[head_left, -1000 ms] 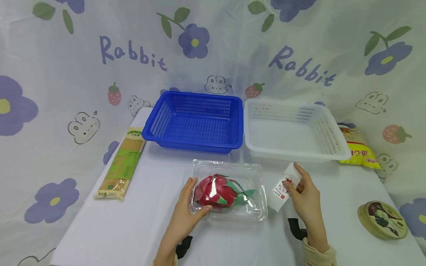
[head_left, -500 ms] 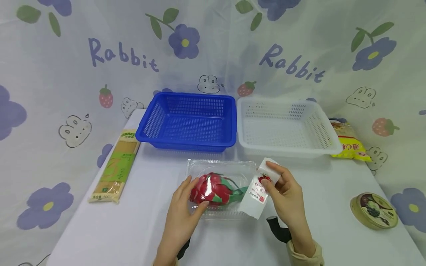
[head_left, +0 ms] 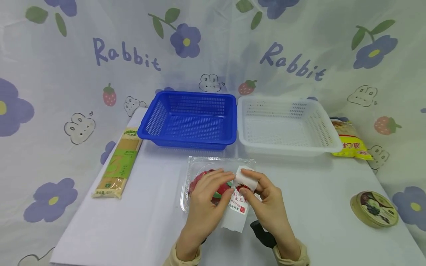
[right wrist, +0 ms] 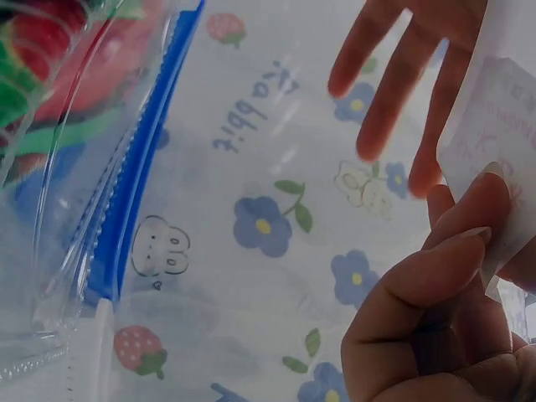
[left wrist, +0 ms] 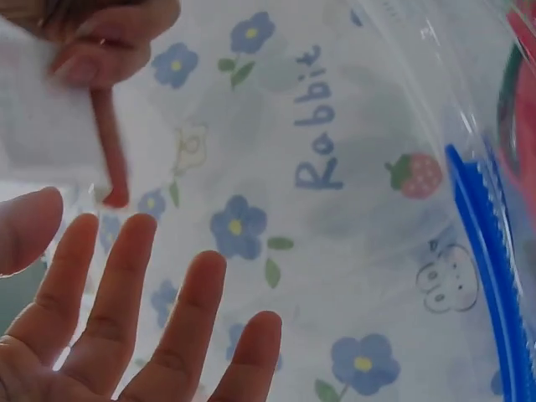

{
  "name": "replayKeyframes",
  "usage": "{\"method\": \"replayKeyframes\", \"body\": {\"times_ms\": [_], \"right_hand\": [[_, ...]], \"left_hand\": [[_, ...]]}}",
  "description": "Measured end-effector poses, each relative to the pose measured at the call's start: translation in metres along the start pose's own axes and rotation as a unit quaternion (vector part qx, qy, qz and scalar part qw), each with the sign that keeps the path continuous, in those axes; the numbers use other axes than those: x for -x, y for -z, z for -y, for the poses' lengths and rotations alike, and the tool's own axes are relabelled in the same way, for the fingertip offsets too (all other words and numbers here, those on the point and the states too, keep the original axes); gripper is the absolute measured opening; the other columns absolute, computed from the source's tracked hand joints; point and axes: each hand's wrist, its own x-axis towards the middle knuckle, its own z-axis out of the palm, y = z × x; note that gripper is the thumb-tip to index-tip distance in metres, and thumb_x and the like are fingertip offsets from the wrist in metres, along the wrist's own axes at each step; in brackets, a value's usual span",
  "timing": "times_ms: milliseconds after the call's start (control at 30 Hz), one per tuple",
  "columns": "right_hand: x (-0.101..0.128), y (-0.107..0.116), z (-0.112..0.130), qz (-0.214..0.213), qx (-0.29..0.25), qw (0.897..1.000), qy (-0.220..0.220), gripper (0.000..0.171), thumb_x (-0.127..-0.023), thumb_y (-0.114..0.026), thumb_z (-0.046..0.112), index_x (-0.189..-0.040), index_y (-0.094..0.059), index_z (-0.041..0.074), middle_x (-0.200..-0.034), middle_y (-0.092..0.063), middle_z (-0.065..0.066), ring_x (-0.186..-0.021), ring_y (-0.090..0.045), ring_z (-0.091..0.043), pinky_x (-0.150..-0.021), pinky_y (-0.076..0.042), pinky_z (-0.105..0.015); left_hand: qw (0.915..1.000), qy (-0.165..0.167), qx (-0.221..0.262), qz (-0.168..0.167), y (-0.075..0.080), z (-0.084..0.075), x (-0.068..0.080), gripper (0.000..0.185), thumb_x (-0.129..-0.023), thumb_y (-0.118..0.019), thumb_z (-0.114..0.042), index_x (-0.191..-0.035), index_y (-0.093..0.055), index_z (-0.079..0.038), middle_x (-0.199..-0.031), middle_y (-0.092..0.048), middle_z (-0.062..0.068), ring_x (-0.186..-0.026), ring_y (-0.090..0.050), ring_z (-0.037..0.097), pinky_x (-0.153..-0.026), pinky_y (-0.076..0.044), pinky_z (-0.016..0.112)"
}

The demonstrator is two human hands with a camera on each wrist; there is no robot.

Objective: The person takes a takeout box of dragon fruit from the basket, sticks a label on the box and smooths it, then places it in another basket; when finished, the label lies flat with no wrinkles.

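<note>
A clear plastic box point(head_left: 199, 164) with a red and green dragon fruit point(head_left: 199, 177) inside sits on the white table, in front of the baskets. My left hand point(head_left: 219, 184) lies across its lid with straight fingers that reach the label's edge. In the left wrist view this hand point(left wrist: 142, 318) is spread and holds nothing. My right hand point(head_left: 244, 181) pinches a white paper label point(head_left: 237, 210) with red print between thumb and fingers, over the box's right side. The right wrist view shows the right hand point(right wrist: 452, 276) on the label point(right wrist: 502, 134) and the fruit point(right wrist: 75, 59) behind plastic.
A blue basket point(head_left: 186, 139) and a white basket point(head_left: 286, 149) stand side by side behind the box. A long pasta packet point(head_left: 119, 162) lies at the left. A yellow packet point(head_left: 351, 142) and a round tin point(head_left: 374, 208) are at the right.
My right hand has carried the label leftward from the table onto the box. My left hand has slid from the box's left edge across the lid toward the label.
</note>
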Motion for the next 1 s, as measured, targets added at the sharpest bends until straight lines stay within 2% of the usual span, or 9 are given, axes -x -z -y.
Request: {"method": "replayKeyframes", "body": {"times_ms": [200, 367, 500, 600, 700, 767, 900, 933, 1000], "right_hand": [[0.005, -0.002, 0.0, 0.004, -0.021, 1.0, 0.016, 0.04, -0.084, -0.063, -0.014, -0.123, -0.058, -0.005, -0.087, -0.071, -0.024, -0.082, -0.066, -0.001, -0.061, -0.054, -0.02], [0.008, 0.0, -0.001, 0.011, -0.031, 0.999, -0.009, 0.037, -0.086, -0.062, -0.012, -0.122, -0.058, -0.006, -0.091, -0.071, -0.025, -0.084, -0.067, -0.001, -0.063, -0.056, -0.021], [0.01, 0.003, -0.004, 0.02, -0.02, 0.999, -0.029, 0.037, -0.087, -0.063, -0.009, -0.123, -0.058, -0.007, -0.095, -0.071, -0.026, -0.087, -0.067, -0.001, -0.065, -0.057, -0.021], [0.011, 0.008, -0.008, 0.033, -0.023, 0.999, -0.034, 0.039, -0.086, -0.064, -0.008, -0.125, -0.056, -0.008, -0.1, -0.075, -0.012, -0.09, -0.067, -0.002, -0.068, -0.056, -0.021], [0.012, 0.015, -0.013, 0.061, -0.062, 0.995, -0.041, 0.041, -0.09, -0.062, -0.003, -0.129, -0.051, -0.01, -0.106, -0.073, 0.005, -0.091, -0.067, -0.004, -0.071, -0.056, -0.022], [0.013, 0.019, -0.017, 0.081, -0.094, 0.991, -0.048, 0.04, -0.096, -0.057, 0.004, -0.133, -0.048, -0.009, -0.108, -0.071, 0.012, -0.092, -0.066, -0.004, -0.072, -0.056, -0.023], [0.014, 0.025, -0.022, 0.099, -0.128, 0.985, -0.067, 0.038, -0.105, -0.04, 0.015, -0.137, -0.046, -0.005, -0.106, -0.07, 0.01, -0.095, -0.065, -0.005, -0.074, -0.055, -0.022], [0.014, 0.026, -0.023, 0.099, -0.13, 0.984, -0.073, 0.038, -0.105, -0.038, 0.014, -0.138, -0.046, -0.004, -0.097, -0.069, 0.013, -0.087, -0.064, 0.0, -0.068, -0.053, -0.018], [0.013, 0.026, -0.025, 0.1, -0.144, 0.981, -0.078, 0.038, -0.105, -0.036, 0.009, -0.139, -0.044, -0.005, -0.095, -0.07, 0.013, -0.083, -0.065, -0.001, -0.068, -0.053, -0.018]], "left_hand": [[0.999, -0.039, 0.002, -0.019, -0.014, 0.006, 0.0, 0.022, -0.081, -0.075, -0.007, -0.102, -0.074, -0.014, -0.11, -0.072, 0.004, -0.113, -0.063, 0.024, -0.1, -0.047, 0.039], [0.9959, -0.079, -0.009, -0.044, -0.019, 0.01, 0.0, 0.02, -0.075, -0.078, -0.005, -0.093, -0.076, -0.014, -0.106, -0.073, 0.006, -0.108, -0.065, 0.027, -0.097, -0.048, 0.041], [0.9956, -0.085, -0.004, -0.04, -0.022, 0.01, 0.0, 0.018, -0.074, -0.078, -0.004, -0.088, -0.075, -0.014, -0.107, -0.072, 0.008, -0.11, -0.064, 0.028, -0.097, -0.049, 0.041], [0.9955, -0.087, 0.014, -0.033, -0.023, 0.01, 0.002, 0.014, -0.077, -0.077, -0.004, -0.088, -0.074, -0.013, -0.108, -0.072, 0.009, -0.112, -0.063, 0.029, -0.098, -0.05, 0.042], [0.9951, -0.091, 0.031, -0.023, -0.025, 0.011, 0.003, 0.007, -0.083, -0.075, -0.008, -0.088, -0.073, -0.011, -0.109, -0.072, 0.009, -0.116, -0.062, 0.03, -0.1, -0.05, 0.042], [0.9946, -0.095, 0.038, -0.016, -0.025, 0.011, 0.004, 0.006, -0.083, -0.074, -0.008, -0.087, -0.072, -0.011, -0.111, -0.071, 0.009, -0.12, -0.06, 0.03, -0.103, -0.048, 0.041], [0.9919, -0.117, 0.048, -0.007, -0.027, 0.012, 0.007, 0.016, -0.076, -0.077, -0.002, -0.085, -0.071, -0.014, -0.115, -0.07, 0.01, -0.126, -0.057, 0.03, -0.106, -0.045, 0.041], [0.9909, -0.125, 0.05, -0.005, -0.028, 0.012, 0.008, 0.018, -0.074, -0.077, -0.002, -0.085, -0.071, -0.014, -0.115, -0.071, 0.01, -0.126, -0.057, 0.03, -0.106, -0.045, 0.041], [0.9882, -0.143, 0.055, -0.003, -0.029, 0.012, 0.009, 0.019, -0.073, -0.077, 0.0, -0.085, -0.072, -0.014, -0.11, -0.072, 0.008, -0.123, -0.058, 0.031, -0.105, -0.047, 0.04]]}}
